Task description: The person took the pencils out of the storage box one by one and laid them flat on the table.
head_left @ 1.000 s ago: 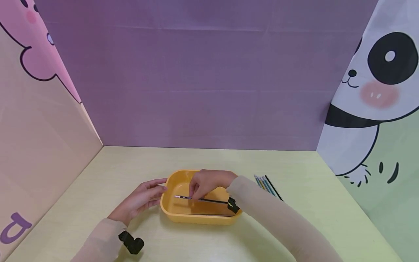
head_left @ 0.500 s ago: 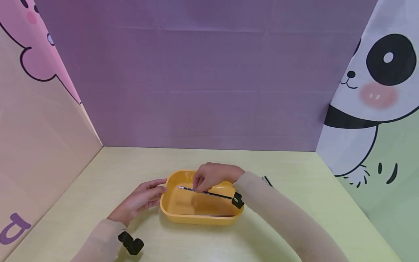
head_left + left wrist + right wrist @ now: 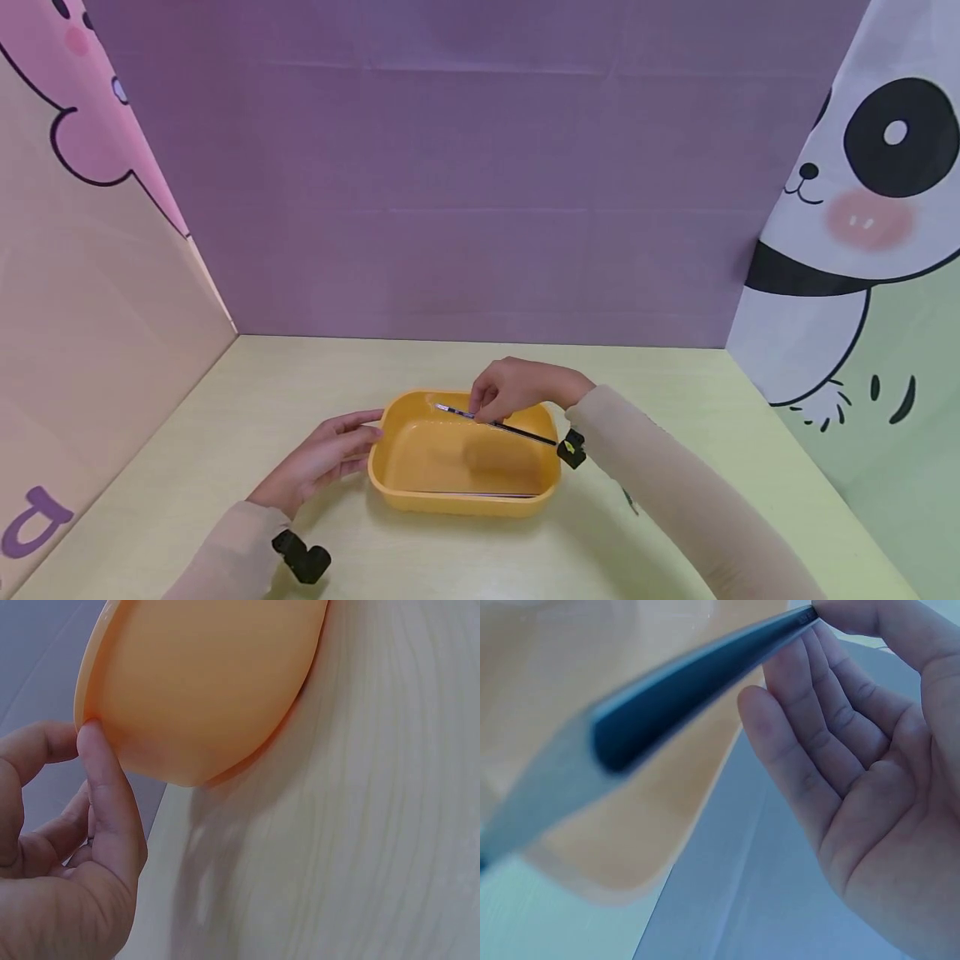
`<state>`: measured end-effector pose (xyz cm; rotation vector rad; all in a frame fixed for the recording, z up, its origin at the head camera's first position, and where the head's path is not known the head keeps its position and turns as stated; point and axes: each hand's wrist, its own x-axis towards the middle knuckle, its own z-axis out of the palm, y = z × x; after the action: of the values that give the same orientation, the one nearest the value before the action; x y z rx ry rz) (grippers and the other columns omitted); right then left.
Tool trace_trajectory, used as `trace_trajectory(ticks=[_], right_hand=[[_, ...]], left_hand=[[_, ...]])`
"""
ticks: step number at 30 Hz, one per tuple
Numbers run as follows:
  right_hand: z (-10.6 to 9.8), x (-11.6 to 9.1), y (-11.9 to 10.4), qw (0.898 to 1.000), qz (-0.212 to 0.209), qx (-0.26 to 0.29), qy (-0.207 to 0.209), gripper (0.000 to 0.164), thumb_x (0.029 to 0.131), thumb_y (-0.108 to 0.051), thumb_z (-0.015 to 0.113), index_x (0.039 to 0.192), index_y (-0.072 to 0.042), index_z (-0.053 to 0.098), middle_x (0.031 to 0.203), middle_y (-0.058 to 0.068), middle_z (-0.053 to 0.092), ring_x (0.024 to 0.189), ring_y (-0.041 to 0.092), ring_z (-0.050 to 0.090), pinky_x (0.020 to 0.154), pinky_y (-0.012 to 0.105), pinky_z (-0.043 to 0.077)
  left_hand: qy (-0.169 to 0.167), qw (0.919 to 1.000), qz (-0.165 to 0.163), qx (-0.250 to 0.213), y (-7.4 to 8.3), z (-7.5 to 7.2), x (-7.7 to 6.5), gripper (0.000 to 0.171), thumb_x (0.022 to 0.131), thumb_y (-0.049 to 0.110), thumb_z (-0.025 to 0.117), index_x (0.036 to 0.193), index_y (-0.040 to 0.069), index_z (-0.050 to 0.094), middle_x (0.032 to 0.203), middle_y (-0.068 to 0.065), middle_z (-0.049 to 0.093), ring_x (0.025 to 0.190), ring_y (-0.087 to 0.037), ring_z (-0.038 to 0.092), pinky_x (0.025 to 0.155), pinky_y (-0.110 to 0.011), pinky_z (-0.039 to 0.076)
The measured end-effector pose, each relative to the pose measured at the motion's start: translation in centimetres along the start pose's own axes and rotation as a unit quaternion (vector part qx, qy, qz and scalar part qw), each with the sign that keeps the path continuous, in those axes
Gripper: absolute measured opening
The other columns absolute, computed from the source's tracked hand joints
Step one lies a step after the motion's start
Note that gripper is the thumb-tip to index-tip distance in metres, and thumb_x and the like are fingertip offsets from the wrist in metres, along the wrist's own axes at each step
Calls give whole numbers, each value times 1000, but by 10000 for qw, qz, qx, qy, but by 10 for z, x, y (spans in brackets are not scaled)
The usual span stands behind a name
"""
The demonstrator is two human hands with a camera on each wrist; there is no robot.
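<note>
Here, the yellow tub (image 3: 435,462) stood on the bench (image 3: 420,550), containing one slender dark object (image 3: 480,494) laid lengthwise along its near wall, too thin to identify. Your right hand (image 3: 521,387) pinched a dark pencil (image 3: 525,432) slantwise above the tub's right half, the pale sharpened end pointing back toward your wrist. Your left hand (image 3: 322,458), fingers loosely extended, touched the tub's left end from outside, at the rim.
</note>
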<state>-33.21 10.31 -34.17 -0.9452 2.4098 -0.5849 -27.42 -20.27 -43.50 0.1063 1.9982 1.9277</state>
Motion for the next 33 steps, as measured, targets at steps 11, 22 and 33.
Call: trace_trajectory(ticks=[11,22,33], right_hand=[[-10,-25,13,9994,253,121,223,6,93,-18,71,97,-14,72,84,2,72,73,14,64,71,28,56],[-15,-58,37,9965,539,249,590,15,93,-21,70,102,-10,73,85,1,71,76,19,64,75,38,57],[-18,-89,68,9912,747,581,926,17,94,-20,68,103,-6,71,80,6,68,72,16,59,78,48,56]], left_hand=[[-10,10000,68,3,-2,0,1,61,99,21,64,149,-6,39,124,-14,62,98,-19,65,85,-29,57],[-7,10000,45,-45,-1,1,1,61,100,20,63,149,-5,39,121,-13,63,95,-19,65,83,-27,57],[-75,9999,81,-7,-1,0,0,62,100,21,63,150,-6,37,121,-12,63,94,-18,65,83,-27,57]])
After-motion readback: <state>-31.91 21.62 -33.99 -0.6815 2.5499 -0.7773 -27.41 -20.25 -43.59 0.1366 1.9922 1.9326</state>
